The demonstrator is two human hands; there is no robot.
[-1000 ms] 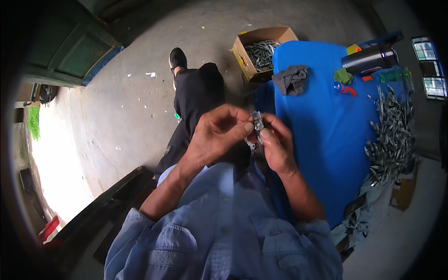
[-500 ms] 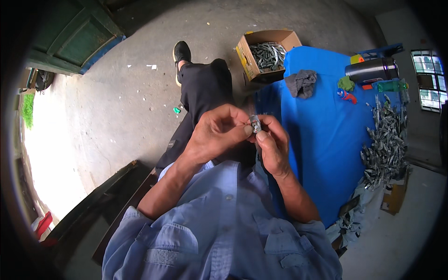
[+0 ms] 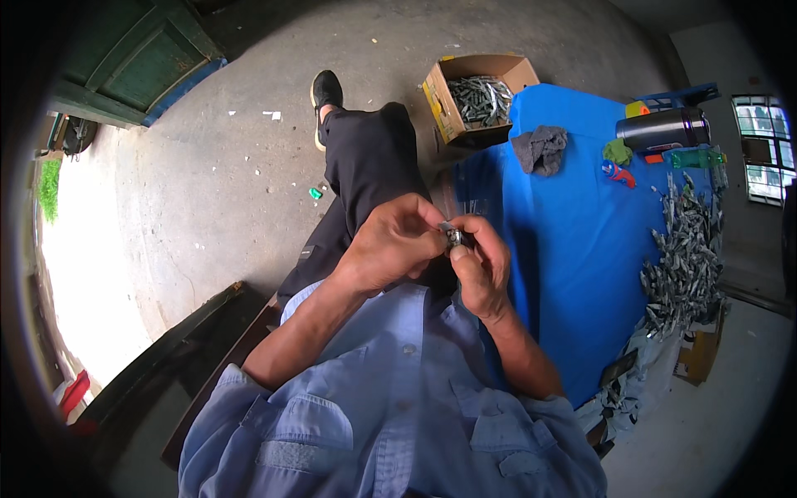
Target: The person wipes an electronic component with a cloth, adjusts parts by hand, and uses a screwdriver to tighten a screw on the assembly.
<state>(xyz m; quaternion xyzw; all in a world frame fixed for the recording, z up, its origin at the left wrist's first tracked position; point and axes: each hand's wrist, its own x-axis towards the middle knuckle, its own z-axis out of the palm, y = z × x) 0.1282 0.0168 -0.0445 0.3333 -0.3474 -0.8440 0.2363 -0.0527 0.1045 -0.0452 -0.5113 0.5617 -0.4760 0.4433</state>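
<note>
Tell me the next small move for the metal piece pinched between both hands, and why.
Probably keep both hands pinched and finish working the small metal piece: left hand and right hand both grip it over the lap, away from the blue table, so letting go could drop it.

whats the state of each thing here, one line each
small metal part: pinched between the fingertips of both hands
left hand: closed on the part
right hand: closed on the part, thumb up against it
cardboard box: open, metal pieces inside
blue table: covered in blue, partly bare
pile of metal pieces: loose heap at the table's right edge
grey rag: crumpled on the table
dark flask: lying on its side
</note>
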